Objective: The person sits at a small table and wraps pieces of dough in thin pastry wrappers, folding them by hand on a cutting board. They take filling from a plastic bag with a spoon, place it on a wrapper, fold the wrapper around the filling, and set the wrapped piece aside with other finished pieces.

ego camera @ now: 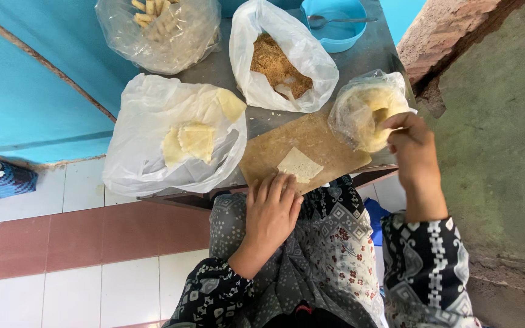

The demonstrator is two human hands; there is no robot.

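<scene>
My left hand (271,209) lies flat on the near edge of a wooden board (311,143), its fingertips touching a pale square dough sheet (299,164). My right hand (411,143) reaches into a clear plastic bag of round pale wrappers (366,106) at the board's right end, its fingers pinching at the stack inside. The board rests on a small grey metal table (369,51).
A white bag of brown crumb filling (277,64) stands behind the board. At left lies a white bag with folded pale pastries (177,136). A clear bag of stick-shaped pieces (159,27) and a blue bowl with a spoon (335,21) sit at the back. A rough wall rises at right.
</scene>
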